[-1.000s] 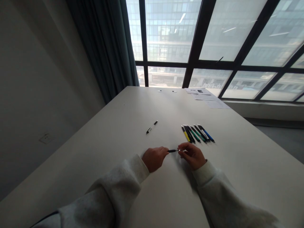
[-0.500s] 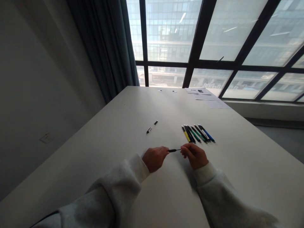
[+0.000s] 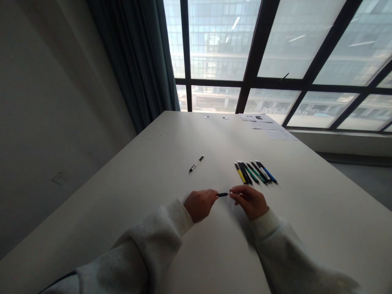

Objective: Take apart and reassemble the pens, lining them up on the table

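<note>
Near the middle of the white table (image 3: 147, 179), my left hand (image 3: 200, 205) is closed on a black pen barrel (image 3: 222, 194) that points to the right. My right hand (image 3: 249, 201) pinches a small silver tip piece at the barrel's right end; whether the piece is joined to the barrel is too small to tell. Beyond my left hand lies a white and black pen (image 3: 196, 164), set apart. A row of several pens lies beyond my right hand, among them a yellow and black one (image 3: 240, 173) and a blue one (image 3: 267, 171).
Papers (image 3: 260, 121) lie at the table's far right, with two small white pieces to their left. Past the far edge are large windows (image 3: 217, 45) and a dark curtain (image 3: 137, 53). A wall stands on the left.
My right hand's fingertips have moved slightly left, closer to the pen barrel, and the thin part showing between them and the barrel is shorter. My left hand has stayed in place.
</note>
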### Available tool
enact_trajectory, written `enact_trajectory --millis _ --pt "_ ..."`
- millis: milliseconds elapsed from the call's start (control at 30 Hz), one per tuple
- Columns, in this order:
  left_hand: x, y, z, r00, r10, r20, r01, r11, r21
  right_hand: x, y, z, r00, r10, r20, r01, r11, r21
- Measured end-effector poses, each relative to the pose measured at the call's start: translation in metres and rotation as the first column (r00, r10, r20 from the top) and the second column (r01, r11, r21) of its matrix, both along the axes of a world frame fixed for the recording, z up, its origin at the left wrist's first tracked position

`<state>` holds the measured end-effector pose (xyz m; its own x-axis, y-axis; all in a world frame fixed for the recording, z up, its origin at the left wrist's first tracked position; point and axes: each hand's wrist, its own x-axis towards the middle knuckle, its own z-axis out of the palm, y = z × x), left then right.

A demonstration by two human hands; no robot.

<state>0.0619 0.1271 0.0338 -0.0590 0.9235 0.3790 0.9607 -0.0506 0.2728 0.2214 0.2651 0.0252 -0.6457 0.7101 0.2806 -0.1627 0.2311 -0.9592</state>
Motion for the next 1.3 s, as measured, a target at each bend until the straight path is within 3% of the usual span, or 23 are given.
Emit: enact_trajectory --millis 333,467,533,600,700,900,1100,1300 --pt "-0.001 0.001 -0.002 1.000 0.019 -0.014 -0.019 0.999 0.030 -0.002 0.001 -0.005 0.994 0.030 -0.103 -0.028 0.999 0.016" --pt "-0.001 0.001 0.001 0.999 0.041 0.005 -0.041 0.998 0.043 0.002 0.011 -0.006 0.996 -0.076 0.037 0.070 0.987 0.146" --pt "0.000 0.000 0.002 0.998 0.051 0.023 -0.052 0.997 0.052 0.004 0.018 -0.006 0.970 -0.164 0.177 0.097 0.936 0.338" --pt "0.000 0.000 0.003 0.998 0.054 0.036 -0.056 0.997 0.062 0.006 0.024 -0.007 0.928 -0.243 0.283 0.055 0.840 0.540" --pt "0.000 0.000 0.003 0.997 0.054 0.051 -0.058 0.996 0.072 0.006 0.028 -0.009 0.883 -0.296 0.365 -0.023 0.748 0.663" --pt "0.000 0.001 0.002 0.998 0.044 0.039 -0.047 0.995 0.084 0.003 0.028 -0.014 0.840 -0.314 0.442 -0.069 0.746 0.663" --pt "-0.001 0.001 0.000 0.999 0.030 0.043 -0.034 0.995 0.089 0.002 0.030 -0.016 0.853 -0.299 0.428 -0.065 0.753 0.655" --pt "-0.001 0.001 0.002 0.999 0.023 0.032 -0.026 0.995 0.097 0.006 0.024 -0.005 0.917 -0.295 0.268 0.049 0.752 0.658"
